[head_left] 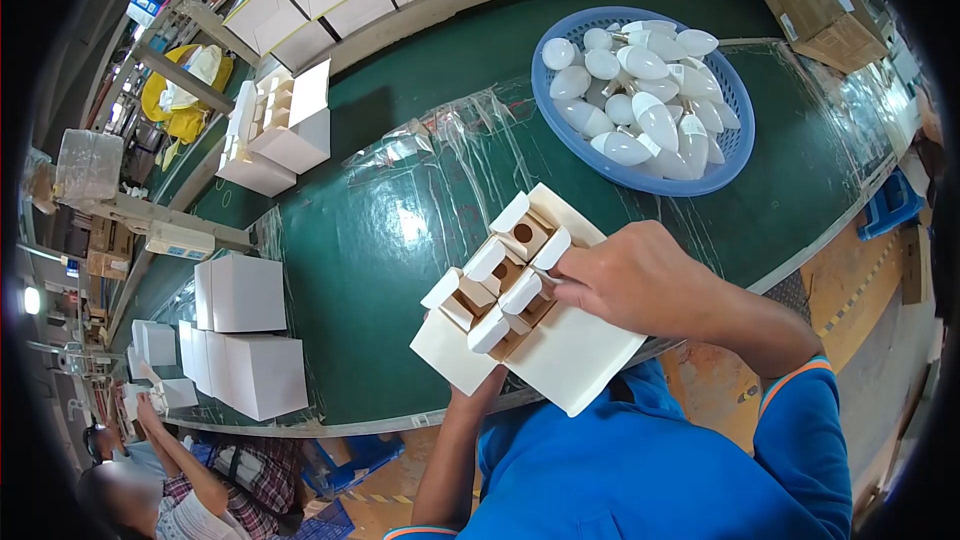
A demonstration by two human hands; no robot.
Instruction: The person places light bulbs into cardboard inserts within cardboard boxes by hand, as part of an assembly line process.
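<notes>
An open white cardboard box (pixel 575 360) with its flaps spread is held in front of my body, tilted. Inside stand several small white cartons (pixel 487 262) with their top flaps up and brown card inserts with round holes. My left hand (pixel 484 388) grips the box from below; most of its fingers are hidden behind it. My right hand (pixel 640 275) reaches in from the right, thumb and fingers pinched on a small carton at the box's right side. Beyond the box, a blue plastic basket (pixel 742 145) holds many white candle-shaped light bulbs (pixel 655 120).
Another open box with inserts (pixel 300 130) stands at the back left of the green table (pixel 390 210). Closed white boxes (pixel 255 370) stand at the left. A large brown carton (pixel 810 0) sits at the back right. Another person (pixel 190 490) works at the lower left.
</notes>
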